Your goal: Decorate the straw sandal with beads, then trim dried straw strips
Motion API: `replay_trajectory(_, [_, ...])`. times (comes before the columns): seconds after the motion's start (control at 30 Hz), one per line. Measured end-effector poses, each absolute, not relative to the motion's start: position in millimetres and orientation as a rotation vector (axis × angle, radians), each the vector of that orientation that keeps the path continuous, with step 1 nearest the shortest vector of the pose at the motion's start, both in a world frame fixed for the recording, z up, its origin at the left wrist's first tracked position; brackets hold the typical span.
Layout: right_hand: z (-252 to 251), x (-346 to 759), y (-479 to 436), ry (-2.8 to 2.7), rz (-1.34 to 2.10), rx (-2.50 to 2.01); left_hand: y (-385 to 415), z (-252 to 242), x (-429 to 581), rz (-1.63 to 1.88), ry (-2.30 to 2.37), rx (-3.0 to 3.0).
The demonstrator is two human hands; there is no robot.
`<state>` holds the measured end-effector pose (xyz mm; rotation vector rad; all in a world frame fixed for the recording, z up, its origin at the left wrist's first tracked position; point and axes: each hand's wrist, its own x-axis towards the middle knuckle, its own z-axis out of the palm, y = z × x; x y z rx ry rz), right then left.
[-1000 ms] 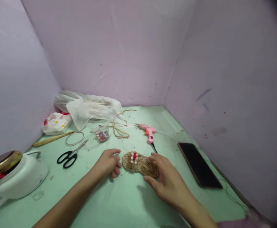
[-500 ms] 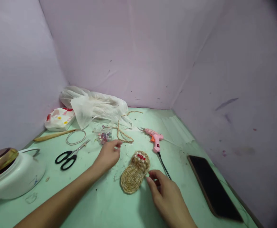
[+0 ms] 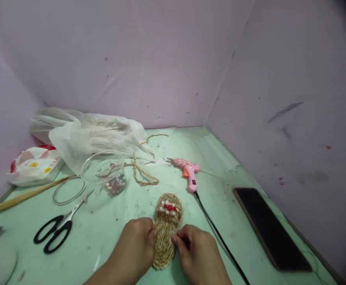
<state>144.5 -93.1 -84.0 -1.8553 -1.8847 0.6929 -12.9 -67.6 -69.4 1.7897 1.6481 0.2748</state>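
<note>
A small slipper of coiled straw cord lies on the green tabletop, toe pointing away from me. Its strap carries a row of red beads edged with white ones. At the slipper's left edge, my left hand is closed, thumb and fingers pinching the side. My right hand pinches the opposite edge with thumb and forefinger. Beyond the toe stands a pink glue gun, its nozzle toward the back left. A loose braided cord curls on the table left of it.
Black-handled scissors lie at left, near a wire ring and a clear container of beads. Behind are a white plastic bag and a white packet. A phone lies right, past the glue gun's black cable.
Both hands have come to the slipper's sides and gripped it; my left hand came back from near the beads. The slipper now points straighter ahead. The view has shifted to the right.
</note>
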Motion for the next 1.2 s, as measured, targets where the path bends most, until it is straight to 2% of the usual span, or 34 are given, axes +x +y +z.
replay_trajectory(0.27, [-74, 146, -97, -1.921, 0.701, -1.847, -63, -65, -26, 0.325, 1.634, 1.733])
replay_trajectory(0.43, [-66, 143, -95, -1.999, 0.55, -1.911, -73, -63, -14, 0.3, 1.486, 1.687])
replay_trajectory(0.53, [-66, 143, -92, -2.034, 0.432, -1.879, -88, -63, -13, 0.161, 1.298, 1.81])
replay_trajectory(0.67, [-69, 146, -91, -2.128, 0.506, -1.655, -94, -56, -34, -0.088, 1.197, 1.951])
replay_trajectory(0.7, [-69, 146, -91, -2.14, 0.545, -1.605, -91, -52, -41, -0.044, 1.231, 1.96])
replay_trajectory(0.8, [-69, 146, -88, -2.126, 0.599, -1.542, -67, -39, -54, 0.377, 1.466, 2.013])
replay_trajectory(0.87, [-70, 145, -86, -2.098, 0.564, -1.525, -46, -36, -56, 0.561, 1.428, 2.092])
replay_trajectory(1.0, [-75, 143, -85, -2.035, 0.493, -1.467, -19, -46, -49, 0.484, 1.214, 2.055])
replay_trajectory(1.2, [-75, 144, -78, -2.052, 0.483, -1.417, -22, -61, -47, 0.418, 1.207, 2.018])
